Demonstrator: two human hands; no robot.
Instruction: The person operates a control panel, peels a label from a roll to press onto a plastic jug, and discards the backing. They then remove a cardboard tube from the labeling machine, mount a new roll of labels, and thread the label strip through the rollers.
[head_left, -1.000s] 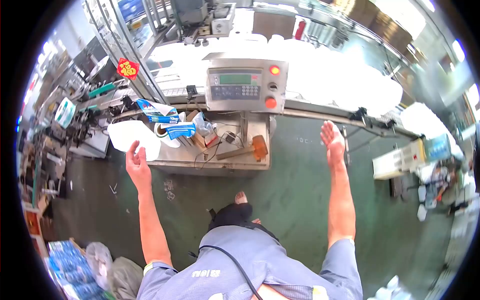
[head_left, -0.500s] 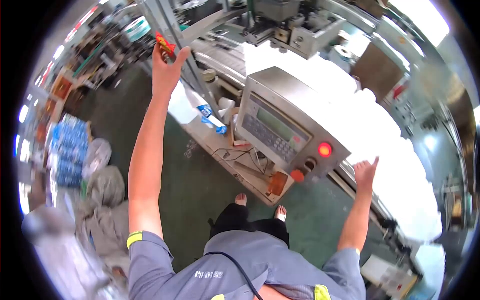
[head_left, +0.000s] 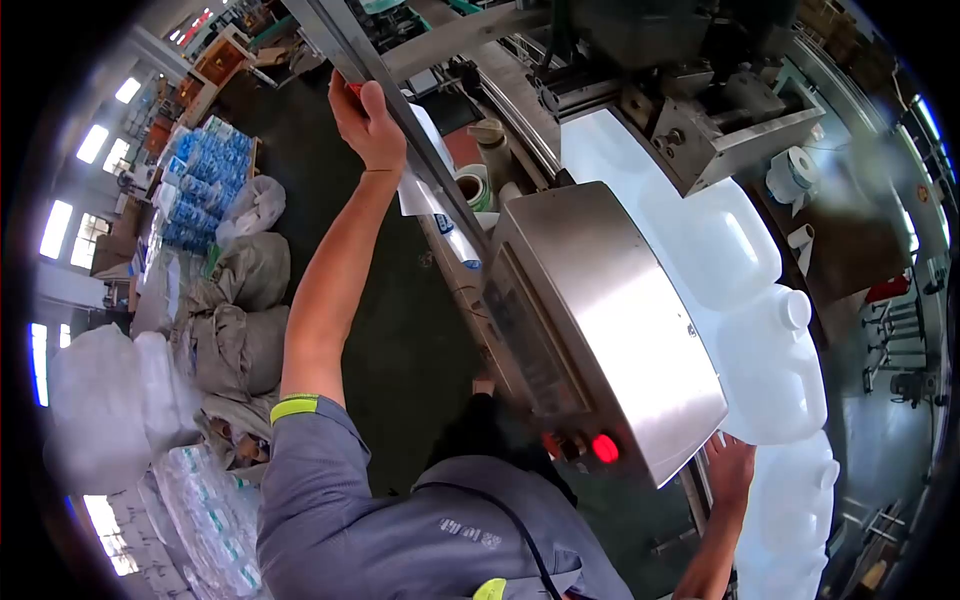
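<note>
The left hand [head_left: 368, 125] was raised at the metal post [head_left: 346, 38], its thumb standing well apart from the fingers — a loosely spread hand, with a bit of red [head_left: 355, 88] showing between thumb and fingers. Whether it pressed on the post could not be told. The right hand [head_left: 730, 465] was low on the other side, just beside the lower corner of the control box [head_left: 620, 310] and near the jugs [head_left: 770, 370]; its fingers pointed up toward that corner, but whether they were spread or closed on something could not be told. The post slanted down to the near side of the box, and the jugs stood in a row beyond it, close together, under the machine head [head_left: 740, 120] at the upper end. On the box a red light [head_left: 605, 448] glowed — its panel was turned aside and dim. Near the post lay a roll [head_left: 472, 186] and a blue and white bag [head_left: 458, 240]. Off to the left, grey sacks [head_left: 250, 350] lay on the floor near stacked blue packs [head_left: 205, 180].
</note>
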